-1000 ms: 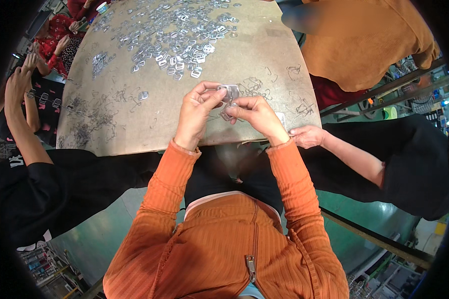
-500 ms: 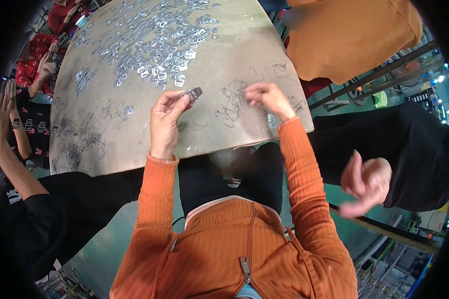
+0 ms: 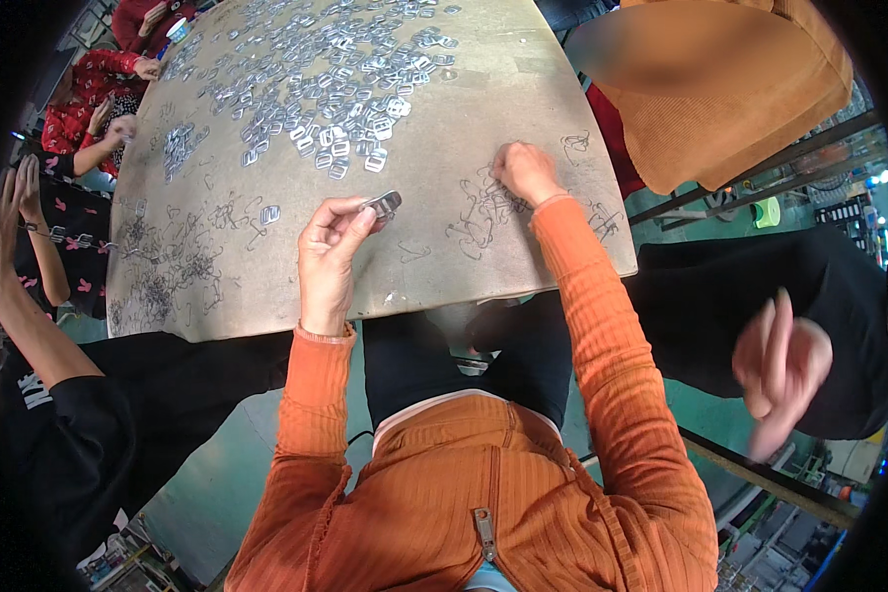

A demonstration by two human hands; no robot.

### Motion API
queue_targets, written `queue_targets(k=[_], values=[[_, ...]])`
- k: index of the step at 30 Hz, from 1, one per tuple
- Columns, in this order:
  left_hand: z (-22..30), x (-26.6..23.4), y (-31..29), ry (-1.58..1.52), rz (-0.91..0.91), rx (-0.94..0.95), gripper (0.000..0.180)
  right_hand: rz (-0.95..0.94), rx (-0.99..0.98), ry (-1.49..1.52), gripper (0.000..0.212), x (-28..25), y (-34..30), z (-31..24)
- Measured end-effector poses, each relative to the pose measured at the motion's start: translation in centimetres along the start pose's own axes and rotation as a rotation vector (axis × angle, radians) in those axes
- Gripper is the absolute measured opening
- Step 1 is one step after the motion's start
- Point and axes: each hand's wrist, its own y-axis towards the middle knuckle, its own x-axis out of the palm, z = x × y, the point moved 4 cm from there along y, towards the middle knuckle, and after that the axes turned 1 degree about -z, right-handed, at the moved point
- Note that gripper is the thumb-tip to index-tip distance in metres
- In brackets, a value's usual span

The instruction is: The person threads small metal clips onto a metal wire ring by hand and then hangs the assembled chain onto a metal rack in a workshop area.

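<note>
My left hand [image 3: 328,261] is raised over the near part of the table [image 3: 405,281], pinching a small silver metal buckle [image 3: 384,204] between thumb and fingers. Farther right, my right hand [image 3: 529,174] rests on a loose heap of thin bent wire pieces [image 3: 476,225], its fingers drawn together. Whatever those fingertips hold, if anything, is hidden. Many more silver buckles [image 3: 335,84] lie scattered across the far part of the table. One lone buckle [image 3: 270,214] lies left of my left hand.
More dark wire bits [image 3: 173,266] cover the table's left side. At right, beside the table, sits a person in a brown jacket [image 3: 740,109]; another person's hand [image 3: 787,365] is lower right. Co-workers' hands [image 3: 15,202] are along the left edge, near a small cup [image 3: 178,31].
My right hand has come down onto the wire heap and its fingers have closed. My left hand still holds the buckle, now turned slightly. The view has shifted a little.
</note>
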Motion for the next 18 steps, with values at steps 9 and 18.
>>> queue_targets(k=[9, 18], values=[[-0.5, 1.4, -0.7, -0.020, -0.030, -0.023, 0.012, -0.407, 0.164, 1.335, 0.011, 0.3, -1.6, 3.1], [-1.4, 4.0, -1.2, -0.024, -0.113, -0.005, 0.014, -0.303, 0.202, 1.012, 0.009, 0.5, -5.3, 2.9]])
